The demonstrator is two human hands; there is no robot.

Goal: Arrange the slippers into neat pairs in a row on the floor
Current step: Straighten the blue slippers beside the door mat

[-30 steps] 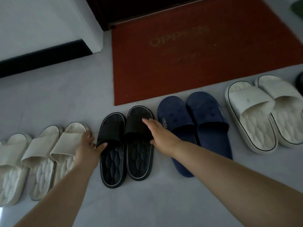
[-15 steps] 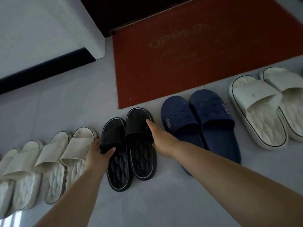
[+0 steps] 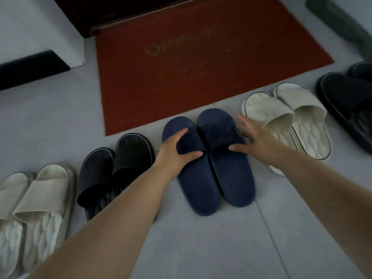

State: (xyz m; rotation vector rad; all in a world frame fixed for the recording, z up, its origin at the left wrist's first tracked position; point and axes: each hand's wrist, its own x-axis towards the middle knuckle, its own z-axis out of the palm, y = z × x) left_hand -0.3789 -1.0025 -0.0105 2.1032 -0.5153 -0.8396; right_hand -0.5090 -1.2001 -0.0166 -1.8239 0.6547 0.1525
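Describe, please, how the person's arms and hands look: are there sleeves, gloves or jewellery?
Both are bare. The left hand and right hand wear no gloves, and no rings show, though the dim, soft picture could hide a thin one. The left forearm and right forearm carry no sleeve, watch or bracelet as far up as the frame reaches.

The left navy slipper (image 3: pixel 195 182) and the right navy slipper (image 3: pixel 229 172) — plain slides, each with a broad strap — lie soles down on the grey floor (image 3: pixel 221 248). They sit side by side with inner edges touching, toes just short of the red doormat (image 3: pixel 201 67). The left grip (image 3: pixel 173 154) pinches the left one's strap between thumb and fingers, and the right grip (image 3: pixel 255 137) rests spread fingers on the other's strap and outer side.
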